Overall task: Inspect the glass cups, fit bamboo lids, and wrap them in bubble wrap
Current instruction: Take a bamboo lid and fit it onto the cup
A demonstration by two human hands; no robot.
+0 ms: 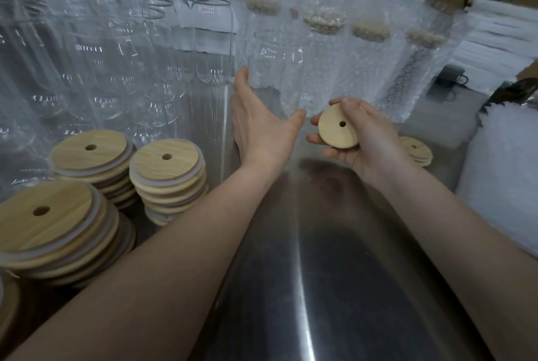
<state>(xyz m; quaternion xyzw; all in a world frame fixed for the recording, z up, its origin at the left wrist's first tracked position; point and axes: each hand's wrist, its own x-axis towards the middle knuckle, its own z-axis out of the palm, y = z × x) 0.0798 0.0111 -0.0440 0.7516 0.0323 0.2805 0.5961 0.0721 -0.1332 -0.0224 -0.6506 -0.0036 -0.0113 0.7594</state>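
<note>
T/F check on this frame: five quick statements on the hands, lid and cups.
1. The right hand holds a bamboo lid. True.
2. That lid has no hole. False: a hole shows at its centre.
3. The bare glass cup by the left hand is lidded. False: its mouth is open.
4. Bubble-wrapped cups behind it have lids on. True.
5. The left hand pinches a lid. False: it is spread open beside the cup.
</note>
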